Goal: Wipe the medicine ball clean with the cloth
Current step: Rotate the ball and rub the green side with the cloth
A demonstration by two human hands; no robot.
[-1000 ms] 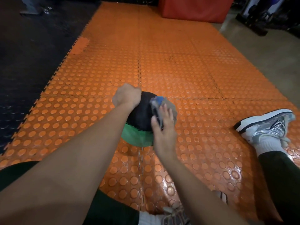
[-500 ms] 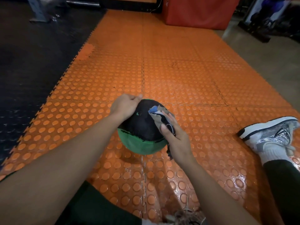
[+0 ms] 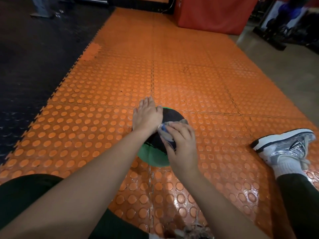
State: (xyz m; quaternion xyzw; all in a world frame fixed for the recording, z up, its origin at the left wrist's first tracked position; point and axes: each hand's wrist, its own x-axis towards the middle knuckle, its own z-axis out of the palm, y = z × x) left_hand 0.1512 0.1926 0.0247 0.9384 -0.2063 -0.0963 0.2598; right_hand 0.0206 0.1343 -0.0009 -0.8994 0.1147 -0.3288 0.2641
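The left hand (image 3: 146,114) lay flat, fingers straight, on the medicine ball (image 3: 170,118); the right hand (image 3: 181,144) pressed the cloth (image 3: 165,133), mostly hiding it.

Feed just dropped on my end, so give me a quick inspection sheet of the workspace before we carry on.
Surface: orange studded mat, glossy near the person.
Job's things: ball, black and green, on the mat; cloth pressed on its top.
Clutter: nothing seen.
Hands: left hand rests on the ball's left side, fingers straight; right hand presses the cloth.
Cables: thin cord by the far wall.
Surroundings: black mat left, red pad beyond, shoe right.
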